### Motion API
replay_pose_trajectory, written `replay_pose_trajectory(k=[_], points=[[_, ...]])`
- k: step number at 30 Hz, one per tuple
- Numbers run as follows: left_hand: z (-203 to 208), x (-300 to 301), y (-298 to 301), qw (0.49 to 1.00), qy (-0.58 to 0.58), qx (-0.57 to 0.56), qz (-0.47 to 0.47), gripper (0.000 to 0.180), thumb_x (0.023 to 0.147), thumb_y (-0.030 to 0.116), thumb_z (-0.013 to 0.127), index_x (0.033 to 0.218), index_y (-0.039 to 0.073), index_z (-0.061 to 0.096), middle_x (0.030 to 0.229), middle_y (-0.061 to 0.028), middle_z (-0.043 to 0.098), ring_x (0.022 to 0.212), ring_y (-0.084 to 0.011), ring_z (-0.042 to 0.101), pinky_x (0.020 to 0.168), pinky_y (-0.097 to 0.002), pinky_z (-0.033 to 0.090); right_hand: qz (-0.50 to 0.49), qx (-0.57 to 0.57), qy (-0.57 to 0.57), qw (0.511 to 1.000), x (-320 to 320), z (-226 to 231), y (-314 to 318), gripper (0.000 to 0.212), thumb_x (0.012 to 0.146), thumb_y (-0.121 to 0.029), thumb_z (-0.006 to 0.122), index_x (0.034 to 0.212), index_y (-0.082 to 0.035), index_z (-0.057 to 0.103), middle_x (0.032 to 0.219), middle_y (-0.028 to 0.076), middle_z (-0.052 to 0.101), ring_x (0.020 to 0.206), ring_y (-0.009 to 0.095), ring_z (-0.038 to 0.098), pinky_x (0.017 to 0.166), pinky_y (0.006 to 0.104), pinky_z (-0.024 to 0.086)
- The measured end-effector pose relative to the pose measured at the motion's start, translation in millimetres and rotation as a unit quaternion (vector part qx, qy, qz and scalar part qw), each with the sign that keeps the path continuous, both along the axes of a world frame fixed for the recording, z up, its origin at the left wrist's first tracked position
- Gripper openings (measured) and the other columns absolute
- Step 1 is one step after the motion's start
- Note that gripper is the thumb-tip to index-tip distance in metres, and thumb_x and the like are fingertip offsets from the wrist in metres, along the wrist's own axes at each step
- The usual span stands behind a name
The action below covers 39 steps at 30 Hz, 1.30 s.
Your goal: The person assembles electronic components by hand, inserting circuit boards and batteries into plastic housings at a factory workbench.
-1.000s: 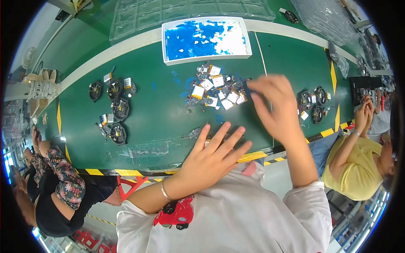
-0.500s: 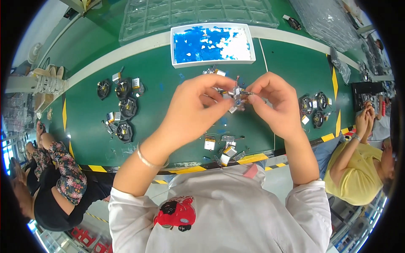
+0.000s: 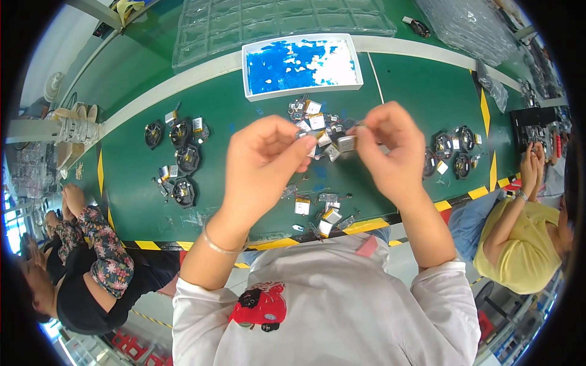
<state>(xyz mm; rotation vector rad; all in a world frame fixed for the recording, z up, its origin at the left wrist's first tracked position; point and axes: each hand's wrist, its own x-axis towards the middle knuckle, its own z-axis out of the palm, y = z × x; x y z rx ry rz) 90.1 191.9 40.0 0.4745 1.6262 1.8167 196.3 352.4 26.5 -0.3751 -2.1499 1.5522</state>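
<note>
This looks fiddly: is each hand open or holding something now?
Left hand: closed, pinching a small blurred electronic part.
Right hand: pinched closed; whether it holds the silver battery pouch beside it cannot be told.

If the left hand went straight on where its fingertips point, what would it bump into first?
Probably the pile of small batteries and electronic parts beyond the left hand, though it might pass above, since its height is unclear.

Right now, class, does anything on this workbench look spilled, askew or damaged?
The shallow white rectangular tray shows a blue inside broken by ragged white patches, heaviest at right, as if worn or torn. Small blue flecks dot the green tabletop outside it, possibly strays.
</note>
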Motion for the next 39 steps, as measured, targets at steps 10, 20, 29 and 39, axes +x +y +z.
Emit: replay_pose_trajectory(k=[10,20,29,39], points=[[1.1,16.5,-47.8,0.934,0.275,-0.221,-0.063,0.019,0.073,0.006,0.074,0.091,0.003,0.065,0.08,-0.0046,0.061,0.056,-0.0105,0.049,0.05,-0.0233,0.038,-0.044,-0.081,0.063,0.994,45.6,10.0,21.8,0.011,0.077,0.005,0.063,0.086,0.0,0.058,0.09,0.009,0.061,0.087,0.016,0.059,0.081,0.0294,0.045],[-15.6,-7.2,-34.8,0.806,0.545,-0.23,-0.024,0.024,0.068,0.003,0.072,0.092,0.005,0.067,0.089,-0.0093,0.062,0.085,-0.029,0.056,0.078,-0.0378,0.046,0.053,0.218,-0.072,0.972,38.6,-5.1,-8.2,0.02,0.071,-0.006,0.07,0.09,-0.005,0.065,0.095,0.01,0.062,0.088,0.03,0.056,0.079,0.0375,0.045],[-26.7,-12.0,-22.1,0.798,0.546,-0.246,-0.064,0.014,0.073,0.001,0.066,0.087,0.003,0.064,0.085,-0.0112,0.061,0.08,-0.03,0.058,0.07,-0.0391,0.049,0.059,0.394,-0.057,0.916,-13.2,-18.5,12.5,0.021,0.072,-0.001,0.068,0.092,-0.004,0.065,0.096,0.01,0.061,0.086,0.027,0.056,0.076,0.0356,0.045],[-27.5,-17.4,-23.1,0.845,0.476,-0.244,-0.025,0.008,0.075,0.0,0.065,0.082,0.002,0.064,0.076,-0.0112,0.063,0.07,-0.0272,0.061,0.065,-0.0353,0.05,-0.006,0.027,0.035,0.999,16.8,23.7,21.5,0.014,0.078,0.005,0.063,0.092,0.001,0.063,0.089,0.006,0.062,0.082,0.012,0.057,0.075,0.0243,0.046]])
